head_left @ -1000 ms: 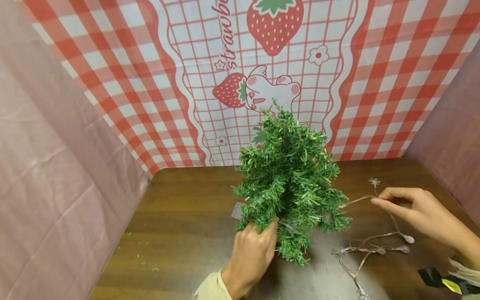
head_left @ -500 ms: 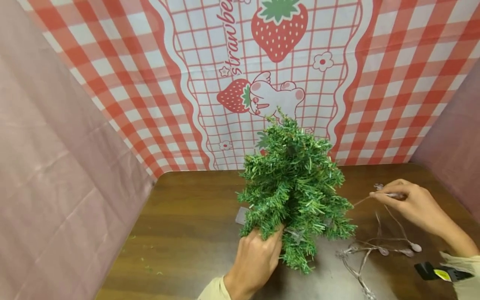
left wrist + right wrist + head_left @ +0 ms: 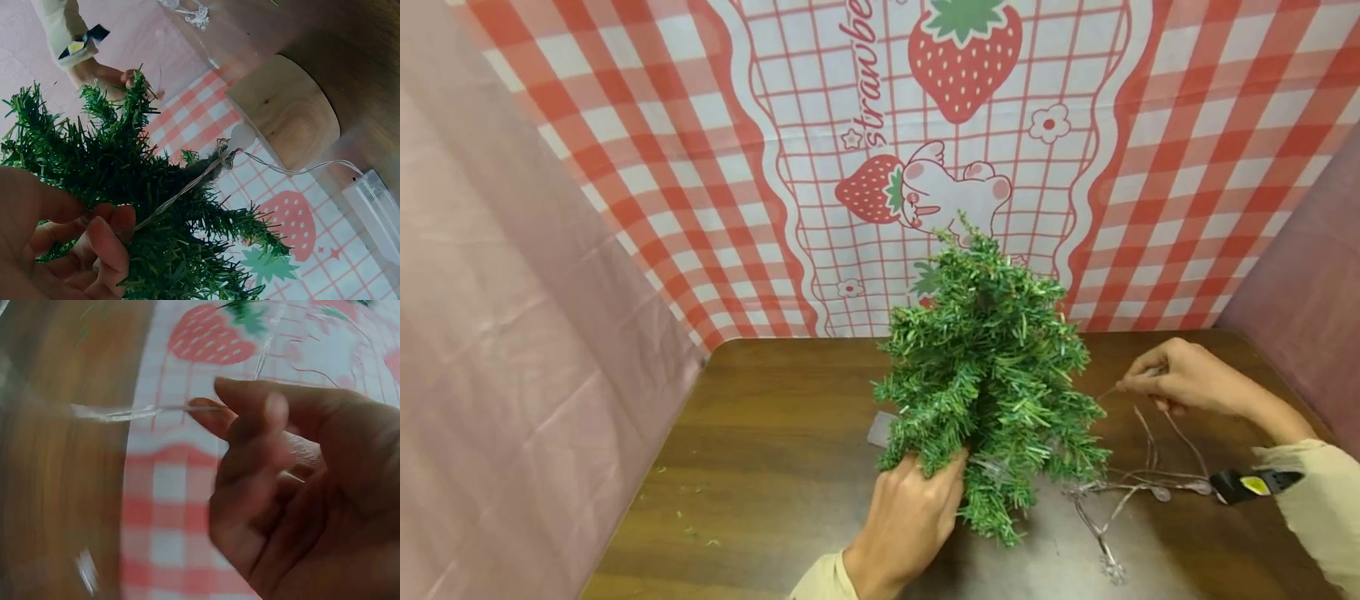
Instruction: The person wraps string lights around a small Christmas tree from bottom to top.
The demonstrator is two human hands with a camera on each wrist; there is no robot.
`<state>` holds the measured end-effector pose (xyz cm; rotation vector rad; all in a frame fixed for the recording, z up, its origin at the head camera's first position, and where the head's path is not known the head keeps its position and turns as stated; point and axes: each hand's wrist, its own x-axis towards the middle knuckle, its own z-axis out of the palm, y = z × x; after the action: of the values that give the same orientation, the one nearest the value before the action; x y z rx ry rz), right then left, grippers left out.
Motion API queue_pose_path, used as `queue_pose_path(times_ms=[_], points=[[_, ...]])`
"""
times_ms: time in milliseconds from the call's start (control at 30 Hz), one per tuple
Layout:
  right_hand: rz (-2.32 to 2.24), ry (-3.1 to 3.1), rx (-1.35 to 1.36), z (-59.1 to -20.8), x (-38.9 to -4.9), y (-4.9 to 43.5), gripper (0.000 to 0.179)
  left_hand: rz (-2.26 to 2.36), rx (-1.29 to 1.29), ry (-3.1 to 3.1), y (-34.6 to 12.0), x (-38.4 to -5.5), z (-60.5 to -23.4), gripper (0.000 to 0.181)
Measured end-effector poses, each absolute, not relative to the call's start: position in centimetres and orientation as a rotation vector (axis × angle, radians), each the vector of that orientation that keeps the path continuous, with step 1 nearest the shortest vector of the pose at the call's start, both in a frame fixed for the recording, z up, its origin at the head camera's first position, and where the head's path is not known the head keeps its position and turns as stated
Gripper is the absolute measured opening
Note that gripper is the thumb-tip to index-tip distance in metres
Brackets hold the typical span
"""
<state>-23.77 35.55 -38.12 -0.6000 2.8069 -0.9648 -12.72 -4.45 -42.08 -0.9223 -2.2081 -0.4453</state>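
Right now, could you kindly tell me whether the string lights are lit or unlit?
Unlit, it seems: the bulbs on the table and the round bulb by the wooden base look pale, with no glow.

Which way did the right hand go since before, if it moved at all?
Yes, it moved. Against the table in the head view, the right hand has gone left, toward the tree, and a little nearer the back edge.

Setting: a small draped table booth. A strawberry-and-gingham cloth (image 3: 700, 192) is hanging upright behind a wood-grain table (image 3: 775, 417), and plain pink drapes (image 3: 512, 317) are flanking it left and right. The fabrics are hiding the wider room, leaving the building type undetermined.
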Motion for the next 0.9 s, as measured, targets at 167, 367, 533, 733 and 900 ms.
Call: queue_pose_path(times_ms=[167, 367, 533, 733, 900], points=[[-1.379, 2.432, -0.466, -37.4, -25.8, 35.6, 0.026, -0.447, -0.902, -2.196, -4.3, -12.6, -42.0, 0.027], [-1.779, 2.076, -0.677, -37.8, -27.3, 36.0, 0.028, -0.429, -0.897, -2.237, -4.2, -12.3, -41.5, 0.026], [-1.935, 2.138, -0.870, -38.0, -26.9, 35.6, 0.033, -0.471, -0.918, -2.273, -4.1, -11.6, -40.8, 0.026], [-2.453, 1.759, -0.694, -37.2, -26.6, 33.4, 0.033, -0.459, -0.930, -2.335, -4.2, -10.7, -40.3, 0.032], [-2.883, 1.147, -0.493, -35.6, -26.6, 31.9, 0.029, -0.409, -0.955, -2.362, -4.6, -10.4, -40.5, 0.043]])
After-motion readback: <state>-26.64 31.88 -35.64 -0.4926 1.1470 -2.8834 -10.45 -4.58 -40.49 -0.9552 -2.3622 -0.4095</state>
